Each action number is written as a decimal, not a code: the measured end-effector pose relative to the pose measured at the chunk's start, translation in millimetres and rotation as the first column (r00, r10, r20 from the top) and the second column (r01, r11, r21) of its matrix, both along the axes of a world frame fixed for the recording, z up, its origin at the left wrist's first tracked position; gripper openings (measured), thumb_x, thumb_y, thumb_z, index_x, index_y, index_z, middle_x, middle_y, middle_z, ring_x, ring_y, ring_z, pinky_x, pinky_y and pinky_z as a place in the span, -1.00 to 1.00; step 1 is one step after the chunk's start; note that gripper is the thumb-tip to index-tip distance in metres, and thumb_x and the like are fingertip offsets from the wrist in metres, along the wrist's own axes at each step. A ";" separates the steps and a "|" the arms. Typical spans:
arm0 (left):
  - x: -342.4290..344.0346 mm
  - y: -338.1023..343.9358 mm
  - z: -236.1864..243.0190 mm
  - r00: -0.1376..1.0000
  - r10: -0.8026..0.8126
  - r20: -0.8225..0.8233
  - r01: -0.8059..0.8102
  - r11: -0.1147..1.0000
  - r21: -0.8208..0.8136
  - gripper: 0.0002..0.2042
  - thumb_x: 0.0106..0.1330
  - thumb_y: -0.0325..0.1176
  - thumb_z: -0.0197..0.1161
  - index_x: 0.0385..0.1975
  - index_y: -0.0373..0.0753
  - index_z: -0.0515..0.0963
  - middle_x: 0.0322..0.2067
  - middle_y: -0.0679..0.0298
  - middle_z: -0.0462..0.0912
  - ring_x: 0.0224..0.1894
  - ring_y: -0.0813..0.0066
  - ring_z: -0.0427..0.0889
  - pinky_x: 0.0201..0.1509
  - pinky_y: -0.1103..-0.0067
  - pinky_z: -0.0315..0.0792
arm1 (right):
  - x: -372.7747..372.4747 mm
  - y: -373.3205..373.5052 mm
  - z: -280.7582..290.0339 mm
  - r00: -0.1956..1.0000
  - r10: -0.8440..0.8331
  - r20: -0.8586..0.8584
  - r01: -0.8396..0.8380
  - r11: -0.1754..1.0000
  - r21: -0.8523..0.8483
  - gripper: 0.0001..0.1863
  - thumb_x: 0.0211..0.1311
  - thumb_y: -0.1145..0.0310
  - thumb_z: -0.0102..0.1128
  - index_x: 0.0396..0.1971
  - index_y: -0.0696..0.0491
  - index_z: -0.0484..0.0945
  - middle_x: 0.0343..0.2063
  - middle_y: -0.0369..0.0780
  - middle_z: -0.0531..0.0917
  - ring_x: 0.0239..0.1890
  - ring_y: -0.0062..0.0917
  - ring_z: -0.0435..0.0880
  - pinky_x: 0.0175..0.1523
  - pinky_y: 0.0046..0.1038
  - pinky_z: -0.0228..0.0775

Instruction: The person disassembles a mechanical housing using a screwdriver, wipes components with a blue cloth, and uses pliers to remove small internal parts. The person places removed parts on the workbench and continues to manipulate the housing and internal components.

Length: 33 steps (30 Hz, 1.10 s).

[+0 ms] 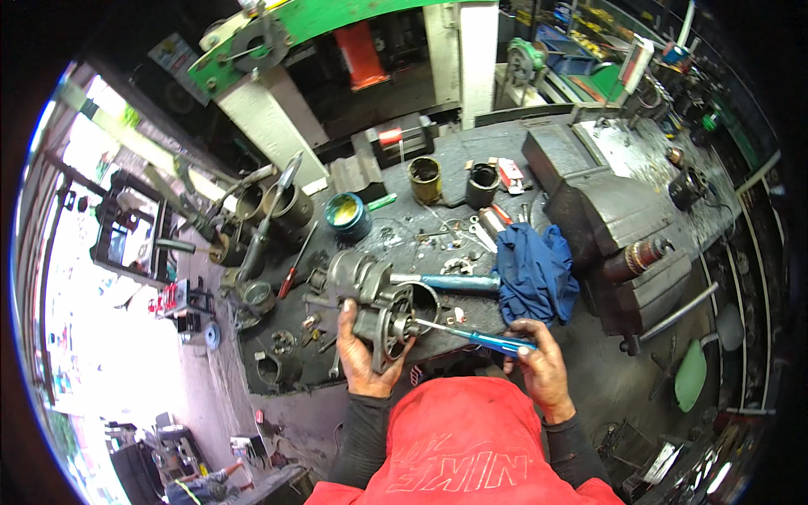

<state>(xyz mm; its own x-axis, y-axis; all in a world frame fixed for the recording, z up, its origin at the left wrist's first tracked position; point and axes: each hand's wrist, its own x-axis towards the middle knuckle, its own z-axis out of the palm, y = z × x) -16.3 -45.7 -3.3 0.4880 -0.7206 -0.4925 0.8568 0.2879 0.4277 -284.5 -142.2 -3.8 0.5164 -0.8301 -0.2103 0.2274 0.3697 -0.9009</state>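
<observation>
My left hand grips a grey cast-metal housing from below, at the bench's near edge. The housing has a round body, a flange and a shaft end facing right. My right hand is closed around the blue handle of a screwdriver. Its shank points left, and the tip meets or lies very near the shaft end; exact contact is hard to make out. Behind the housing lies a metal ring. Beyond the screwdriver are a blue cylindrical tool and a crumpled blue cloth.
A dark metal workbench holds loose small parts. At its back stand a blue tin of yellow grease, a yellowish tin and a black tin. A red-handled screwdriver lies left. A bulky dark bench vise occupies the right.
</observation>
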 end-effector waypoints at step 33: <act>-0.1 1.5 11.7 1.000 -0.018 -0.020 0.018 1.000 -0.003 -0.48 0.35 0.10 0.33 0.18 -0.07 0.55 0.00 0.23 0.73 -0.05 0.22 0.78 -0.03 0.13 0.71 | 10.8 4.9 -0.1 0.982 -0.117 -0.147 0.086 0.976 -0.200 -0.58 0.64 0.18 0.00 0.16 0.23 0.51 -0.39 -0.20 0.62 -0.64 -0.62 0.54 -0.57 -0.57 0.40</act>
